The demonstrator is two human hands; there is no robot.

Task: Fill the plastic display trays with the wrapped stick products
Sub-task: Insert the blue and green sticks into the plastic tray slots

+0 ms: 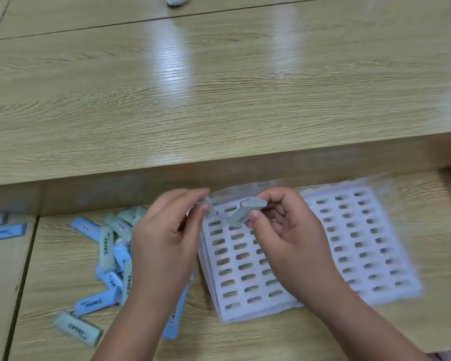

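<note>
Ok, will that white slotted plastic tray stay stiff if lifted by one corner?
Probably light: the white slotted plastic tray is thin and full of slots. It may flex, and layered edges suggest stacked trays that could separate.

Wood desk (245,113) w/ trays (349,243), sticks (110,256)

Right hand (292,235) pinches a grey stick (245,214) over the white slotted tray (349,230); left hand (164,238) grips a second stick (205,203); loose sticks (107,246) litter the surface (219,100).
</note>
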